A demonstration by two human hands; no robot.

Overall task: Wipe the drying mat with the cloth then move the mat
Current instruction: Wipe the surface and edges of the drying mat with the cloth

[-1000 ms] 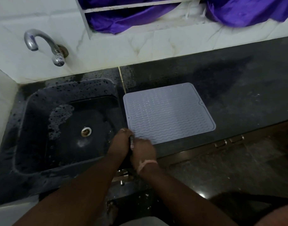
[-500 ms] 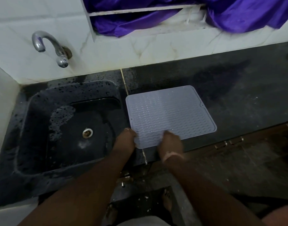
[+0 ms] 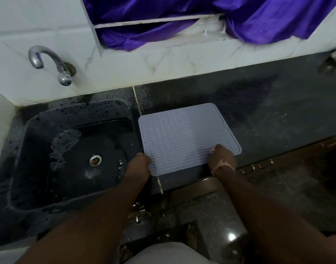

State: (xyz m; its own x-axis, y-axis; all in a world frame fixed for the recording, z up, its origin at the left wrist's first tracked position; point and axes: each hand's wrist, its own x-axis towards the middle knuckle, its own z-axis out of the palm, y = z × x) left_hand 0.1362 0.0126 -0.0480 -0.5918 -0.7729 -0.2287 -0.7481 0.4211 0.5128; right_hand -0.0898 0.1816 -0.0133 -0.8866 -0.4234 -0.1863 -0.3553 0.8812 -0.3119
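Both hands have separated since a second ago, when they met at the near left corner of the drying mat (image 3: 184, 138); the right hand (image 3: 221, 156) has slid along the near edge toward the right corner while the left hand (image 3: 139, 164) stays at the left corner. The pale grey ribbed mat lies flat on the dark stone counter (image 3: 268, 111), just right of the black sink (image 3: 68, 149), its near edge close to the counter's front lip. No cloth can be seen in this view, so whether the wiping is finished cannot be judged; the grip suggests the person is now on the moving step. To do it well, the mat, which looks soft and floppy, wants lifting evenly from both near corners so it neither folds nor sheds water onto the floor. The left hand curls over the left near corner, fingers closed on the edge. The right hand rests with curled fingers on the mat near its right corner, apparently pinching the edge, though the underside of the grip is hidden. A chrome tap (image 3: 49, 63) juts from the white tiled wall (image 3: 163, 61), and purple fabric (image 3: 201, 8) hangs above.
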